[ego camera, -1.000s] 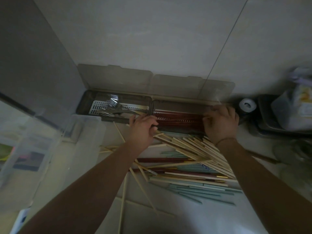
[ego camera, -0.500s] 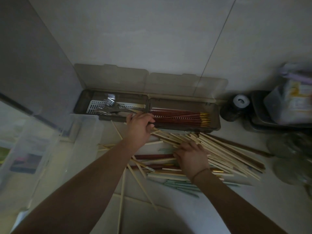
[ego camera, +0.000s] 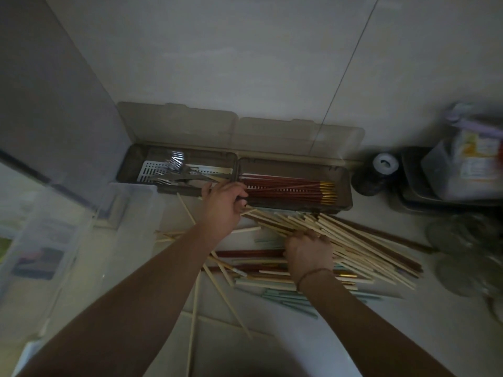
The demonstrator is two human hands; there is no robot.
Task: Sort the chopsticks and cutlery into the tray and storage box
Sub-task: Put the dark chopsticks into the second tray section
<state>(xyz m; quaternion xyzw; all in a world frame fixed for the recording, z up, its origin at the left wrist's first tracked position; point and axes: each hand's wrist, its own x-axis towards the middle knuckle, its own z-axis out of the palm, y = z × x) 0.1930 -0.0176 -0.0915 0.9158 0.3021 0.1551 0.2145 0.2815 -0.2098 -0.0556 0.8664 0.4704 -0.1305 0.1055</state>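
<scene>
Dim, flat light in my head view, with a grey cast over everything.

The pale wall (ego camera: 245, 50) is the brightest area I get; the forearms at the bottom go nearly black. I see faint glints on the forks (ego camera: 175, 164) and the gold tips of the red chopsticks (ego camera: 328, 192). The wide lens bends the edges, and the clutter at right (ego camera: 462, 170) is smeared and soft.

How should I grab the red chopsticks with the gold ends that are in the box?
Pinch the red chopsticks around the middle of the bundle, coming straight down from above with your fingers across their length. They lie flat, side by side, in the right compartment of the storage box, gold ends pointing right. Its walls probably block any reach from the side, and a middle grip should keep the bundle level.
</scene>
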